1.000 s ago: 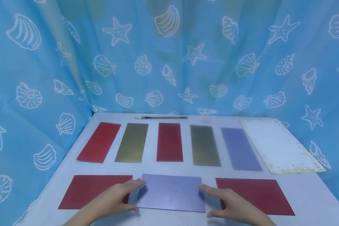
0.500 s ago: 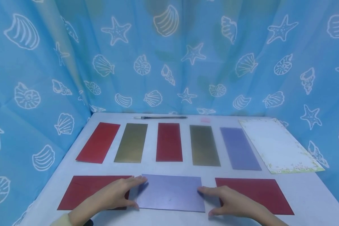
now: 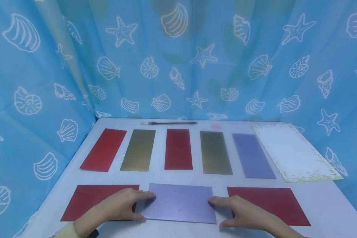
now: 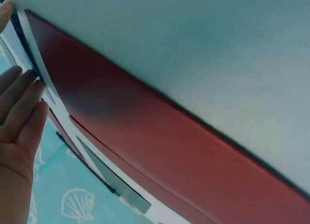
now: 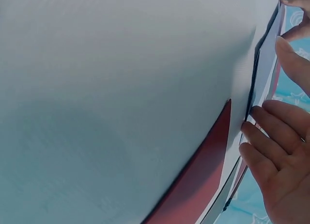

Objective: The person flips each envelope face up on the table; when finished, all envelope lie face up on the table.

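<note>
A flat lilac rectangle [image 3: 179, 203], like a card or envelope, lies lengthwise at the front middle of the white table. My left hand [image 3: 122, 205] has its fingertips at the left edge, the thumb apart below. Across from it, my right hand [image 3: 242, 211] touches or nearly touches the right edge with its fingertips, thumb near the lower corner. Both hands have fairly straight fingers, plain in the left wrist view, where the left hand [image 4: 22, 122] shows its palm side, and in the right wrist view of the right hand [image 5: 281, 141]. Neither grips anything.
Dark red rectangles lie partly under the left forearm [image 3: 80, 198] and right forearm [image 3: 273, 201]. Behind is a row: red [image 3: 104, 150], gold [image 3: 138, 150], red [image 3: 178, 148], gold [image 3: 216, 152], lilac [image 3: 254, 155]. A bordered white sheet [image 3: 294, 152] and a brush [image 3: 172, 123] lie farther back.
My left fingers have drawn together at the lilac rectangle's left edge, and the left sleeve cuff has come into view. The right hand has shifted only slightly. The rectangles stay in place.
</note>
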Tool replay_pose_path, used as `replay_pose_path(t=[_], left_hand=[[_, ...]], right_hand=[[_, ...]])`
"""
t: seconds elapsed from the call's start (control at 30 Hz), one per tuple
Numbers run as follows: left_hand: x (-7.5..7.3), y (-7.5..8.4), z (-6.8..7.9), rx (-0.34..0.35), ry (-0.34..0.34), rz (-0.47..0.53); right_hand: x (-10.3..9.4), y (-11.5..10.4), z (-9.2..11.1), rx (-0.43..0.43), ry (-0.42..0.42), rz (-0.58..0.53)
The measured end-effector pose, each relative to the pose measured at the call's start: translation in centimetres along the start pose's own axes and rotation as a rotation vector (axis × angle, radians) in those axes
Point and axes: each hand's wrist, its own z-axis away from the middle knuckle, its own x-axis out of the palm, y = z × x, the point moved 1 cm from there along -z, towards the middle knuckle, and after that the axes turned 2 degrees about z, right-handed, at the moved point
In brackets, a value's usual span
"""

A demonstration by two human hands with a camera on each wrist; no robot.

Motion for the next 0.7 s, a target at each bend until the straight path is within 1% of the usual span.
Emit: replay_pose_path(t=[0.13, 0.27, 0.37, 0.43, 0.53, 0.7], left_hand=[[-0.3, 0.2, 0.4, 0.01, 0.008, 0.027], [-0.8, 0.4, 0.8, 0.031, 0.047, 0.042], [-1.2, 0.5, 1.0, 0.033, 0.081, 0.052], [-1.4, 0.5, 1.1, 0.027, 0.097, 0.06], [-1.7, 0.5, 1.2, 0.011, 0.109, 0.083], [-2.0, 0.5, 1.3, -0.012, 0.121, 0.147]], right_hand=[[0.0, -0.1, 0.0, 0.007, 0.004, 0.019], [-0.1, -0.5, 0.2, 0.006, 0.04, 0.044], [-0.2, -0.7, 0.5, -0.041, 0.099, 0.058], [-0.4, -0.9, 0.5, -0.095, 0.145, 0.072], [-0.6, -0.9, 0.4, -0.157, 0.208, 0.095], [-0.8, -0.9, 0.2, -0.218, 0.308, 0.107]])
